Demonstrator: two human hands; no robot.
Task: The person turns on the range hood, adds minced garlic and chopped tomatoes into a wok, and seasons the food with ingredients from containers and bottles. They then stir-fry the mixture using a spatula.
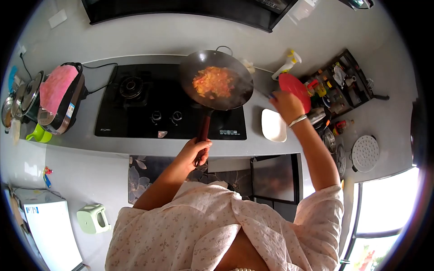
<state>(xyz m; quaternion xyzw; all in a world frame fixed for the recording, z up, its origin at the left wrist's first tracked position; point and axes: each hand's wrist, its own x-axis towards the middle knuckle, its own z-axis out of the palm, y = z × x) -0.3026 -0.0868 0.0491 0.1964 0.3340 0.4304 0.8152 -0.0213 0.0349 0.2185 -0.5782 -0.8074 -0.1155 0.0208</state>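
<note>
My left hand point(194, 152) is closed around the dark red-brown handle point(205, 128) of a black wok point(187, 80). The wok sits over the right side of the black gas cooktop point(135, 106). Inside it lies a chopped orange-red and yellow food mix point(213, 82), with faint steam at the right. My right hand point(288, 106) is closed, to the right of the wok and above a white dish point(273, 125). A thin utensil handle point(270, 95) shows at its fingers and points toward the wok; its working end is hard to make out. Just behind this hand is a red round board point(294, 90).
A spray bottle point(287, 64) stands near the wall. On the right, a black rack point(350, 81) holds bottles and jars. A black appliance point(68, 104) with a pink cloth point(58, 88) sits at left, by a green scoop point(40, 134). The range hood point(181, 11) hangs above.
</note>
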